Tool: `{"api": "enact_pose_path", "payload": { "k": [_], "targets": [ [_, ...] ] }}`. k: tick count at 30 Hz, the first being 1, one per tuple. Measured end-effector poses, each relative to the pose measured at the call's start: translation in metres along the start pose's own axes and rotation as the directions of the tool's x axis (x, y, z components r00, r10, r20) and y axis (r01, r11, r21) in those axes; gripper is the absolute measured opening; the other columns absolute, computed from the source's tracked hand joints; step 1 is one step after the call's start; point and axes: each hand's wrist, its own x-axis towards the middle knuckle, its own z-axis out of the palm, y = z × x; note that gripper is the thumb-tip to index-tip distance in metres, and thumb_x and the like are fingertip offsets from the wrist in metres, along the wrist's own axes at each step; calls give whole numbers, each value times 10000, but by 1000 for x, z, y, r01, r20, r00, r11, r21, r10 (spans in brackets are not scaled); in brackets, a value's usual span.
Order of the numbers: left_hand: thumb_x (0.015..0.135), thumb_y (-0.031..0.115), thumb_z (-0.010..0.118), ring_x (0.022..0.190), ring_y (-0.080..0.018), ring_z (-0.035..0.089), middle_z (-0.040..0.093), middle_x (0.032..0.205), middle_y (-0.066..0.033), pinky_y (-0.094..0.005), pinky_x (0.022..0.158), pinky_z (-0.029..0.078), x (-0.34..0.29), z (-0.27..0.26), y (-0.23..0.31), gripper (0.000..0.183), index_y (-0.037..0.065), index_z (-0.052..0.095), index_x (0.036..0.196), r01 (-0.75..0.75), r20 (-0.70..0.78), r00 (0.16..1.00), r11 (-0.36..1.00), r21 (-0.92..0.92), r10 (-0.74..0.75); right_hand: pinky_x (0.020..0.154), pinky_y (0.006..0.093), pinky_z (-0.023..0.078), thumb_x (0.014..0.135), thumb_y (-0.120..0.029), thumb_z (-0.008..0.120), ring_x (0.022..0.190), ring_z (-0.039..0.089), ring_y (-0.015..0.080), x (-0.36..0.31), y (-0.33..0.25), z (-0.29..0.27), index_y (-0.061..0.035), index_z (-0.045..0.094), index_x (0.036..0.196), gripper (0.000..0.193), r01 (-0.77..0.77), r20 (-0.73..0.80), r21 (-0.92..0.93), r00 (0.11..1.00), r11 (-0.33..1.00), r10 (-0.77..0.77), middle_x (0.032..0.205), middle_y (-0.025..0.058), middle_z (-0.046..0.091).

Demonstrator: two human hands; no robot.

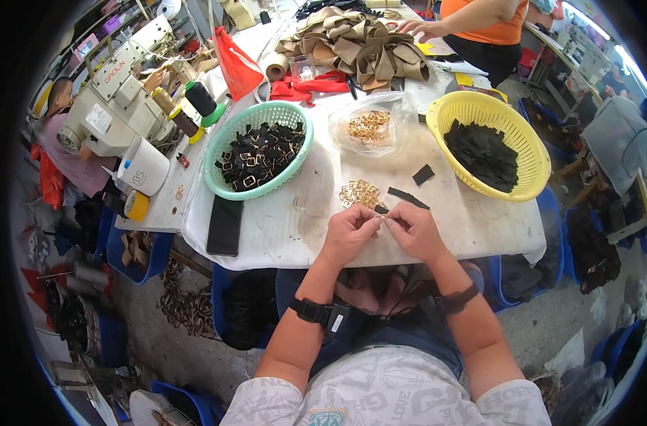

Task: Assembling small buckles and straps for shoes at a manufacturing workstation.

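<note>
here, at the near edge of the white table [288,234], my left hand [348,234] and right hand [414,231] meet fingertip to fingertip, both pinched narrow on a small gold buckle with a black strip [382,216] held between them; the piece is too small to tell more. just beyond my hands lies a loose heap of gold buckles [359,193], and two black fabric strips [408,197] lie beside it. past that heap sits a clear plastic bag of gold buckles [369,126]. left of the bag stands a green basket [224,145] of black strips fitted with buckles; right of the bag stands a yellow basket [533,153] of plain black pieces. a black phone [225,225] lies flat near the green basket, at the table's near edge. further left of the green basket are a white cup [144,167], spools of thread [195,99] and a white sewing machine [114,99]. at the far end of the table, beyond the bag, a pile of tan webbing [359,46] rests by red fabric [309,86], and another person's hand [417,28] touches the pile.
</note>
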Motion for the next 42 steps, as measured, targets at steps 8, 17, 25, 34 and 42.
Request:
{"api": "enact_pose_path", "payload": {
  "k": [8,17,25,34,42],
  "targets": [
    [875,73,651,621,-72,577,634,734,-25,-209,587,491,2,2,3,95,-21,639,869,32,-128,991,999,14,-30,530,231,437,870,-14,601,574,537,88,-3,5,6,18,629,957,96,-135,-146,324,971,936,191,718,58,612],
    [893,81,635,630,-74,573,630,739,-16,-198,583,471,1,3,6,97,-15,649,889,37,-151,988,999,4,-36,498,199,410,902,-37,588,550,509,58,-2,16,-4,11,607,926,58,-201,-51,458,967,866,251,678,10,572],
    [907,60,601,697,-83,564,621,797,-24,-212,654,472,-1,-8,8,71,-7,624,899,20,98,995,993,-116,-9,504,207,432,902,-23,580,549,525,78,2,5,-10,29,608,944,72,-326,188,584,945,744,267,692,34,591],
    [902,66,611,722,-83,558,607,785,-15,-214,679,463,-2,-10,10,89,-17,631,875,7,181,983,999,-44,1,560,221,446,892,-10,580,609,532,92,4,8,-14,26,595,931,55,-347,317,545,928,763,196,720,31,576],
    [893,57,623,713,-84,559,617,790,-19,-216,672,460,-3,-11,7,81,-21,637,876,15,203,979,998,-58,-3,565,216,428,887,-17,584,623,510,79,4,10,-15,9,586,913,37,-372,371,522,909,768,188,714,11,548]
  ]
}}
